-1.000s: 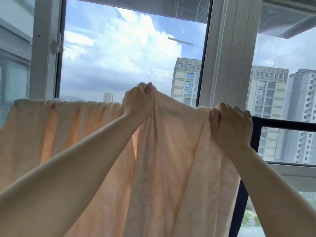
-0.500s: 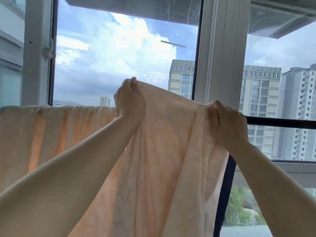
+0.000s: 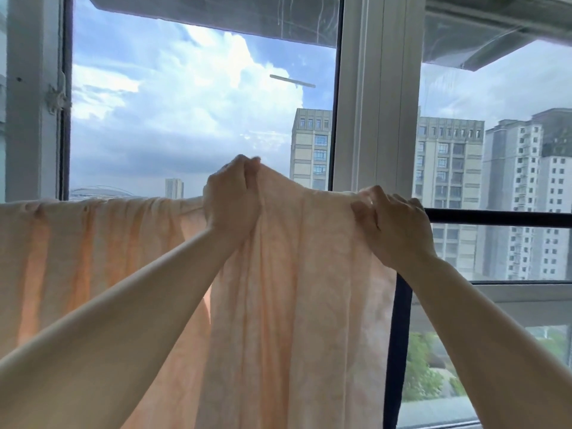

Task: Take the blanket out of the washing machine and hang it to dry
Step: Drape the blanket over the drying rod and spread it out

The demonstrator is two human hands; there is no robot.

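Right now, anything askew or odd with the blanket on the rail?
Yes: the blanket hangs unevenly. Its left part is draped flat over the rail, but the left hand pinches a bunched peak above rail height, and the right hand grips the gathered right edge. No damage visible.

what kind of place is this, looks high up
Probably an enclosed balcony or window-side drying spot in a high-rise flat: a tall window frame, apartment towers outside, and a blanket draped on a dark rail.

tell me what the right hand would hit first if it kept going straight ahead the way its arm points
Probably the blanket it already grips, then the dark rail beneath the fold. Beyond the right hand comes the window glass; depth is unclear.
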